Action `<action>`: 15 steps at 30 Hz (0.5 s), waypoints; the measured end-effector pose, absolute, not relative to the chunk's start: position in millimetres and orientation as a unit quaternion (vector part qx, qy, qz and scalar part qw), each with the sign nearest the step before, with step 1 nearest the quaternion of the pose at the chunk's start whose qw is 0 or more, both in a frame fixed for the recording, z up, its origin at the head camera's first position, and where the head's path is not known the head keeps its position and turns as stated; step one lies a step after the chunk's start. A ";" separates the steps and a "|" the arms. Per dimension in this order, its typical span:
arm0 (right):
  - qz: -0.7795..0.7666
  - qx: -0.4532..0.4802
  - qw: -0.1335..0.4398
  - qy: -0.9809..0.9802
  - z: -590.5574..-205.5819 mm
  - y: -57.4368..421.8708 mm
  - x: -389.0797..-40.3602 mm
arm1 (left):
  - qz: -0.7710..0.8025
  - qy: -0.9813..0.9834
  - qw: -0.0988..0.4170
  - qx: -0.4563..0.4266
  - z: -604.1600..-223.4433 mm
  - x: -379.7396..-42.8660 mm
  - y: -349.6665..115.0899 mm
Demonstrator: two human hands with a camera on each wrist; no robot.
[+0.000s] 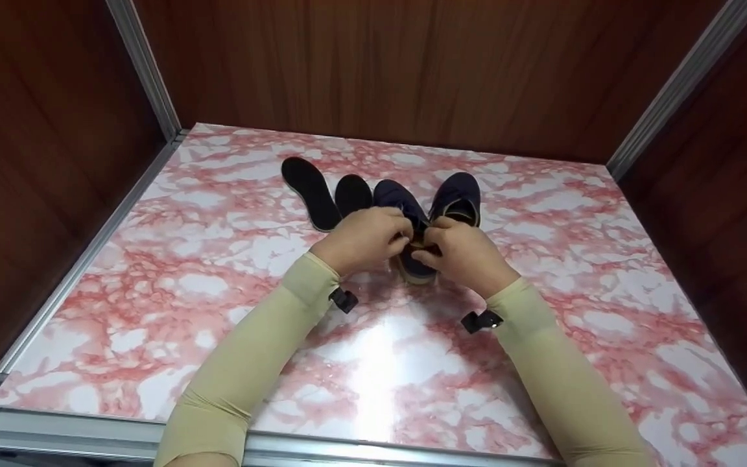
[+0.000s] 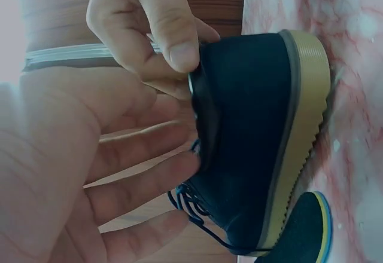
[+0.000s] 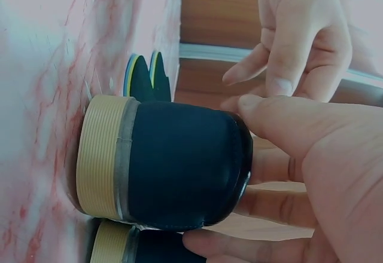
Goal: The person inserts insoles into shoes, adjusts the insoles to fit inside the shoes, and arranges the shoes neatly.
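A dark navy lace-up shoe [image 1: 417, 268] with a tan ribbed sole stands between both hands, heel toward me. My right hand [image 1: 471, 254] pinches the collar at its heel, thumb at the edge, as the left wrist view shows. On the other side, my left hand [image 1: 366, 235] reaches over the opening. Its fingers [image 2: 152, 182] are extended, tips close to the collar and the laces [image 2: 194, 206]. A matching shoe [image 1: 459, 187] stands just to the right, partly behind the right hand. The inside of the gripped shoe is mostly hidden by the hands.
Two black insoles [image 1: 308, 185] with yellow and blue edges lie left of the shoes, the nearer one [image 1: 352, 193] partly covered by the left hand. The red-and-white marbled table [image 1: 218, 324] has dark wooden panels [image 1: 373, 71] on three sides and a metal rail [image 1: 75, 428] in front.
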State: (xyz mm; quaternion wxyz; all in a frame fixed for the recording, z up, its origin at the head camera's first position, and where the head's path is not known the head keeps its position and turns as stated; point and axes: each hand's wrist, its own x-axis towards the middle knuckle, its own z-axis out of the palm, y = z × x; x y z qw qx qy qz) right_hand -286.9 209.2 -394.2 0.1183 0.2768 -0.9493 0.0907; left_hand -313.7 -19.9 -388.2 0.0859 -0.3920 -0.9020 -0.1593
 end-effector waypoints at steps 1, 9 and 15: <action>0.088 0.276 0.118 -0.950 -394.2 209.2 -286.9 | -0.160 -0.904 0.087 -0.387 -388.7 -314.9 -20.5; 0.088 0.304 0.120 -0.941 -395.7 209.2 -287.9 | -0.189 -0.913 0.057 -0.357 -394.7 -322.5 -25.0; 0.096 0.302 0.093 -0.944 -394.7 208.5 -287.1 | -0.181 -0.923 0.022 -0.339 -400.2 -323.3 -27.6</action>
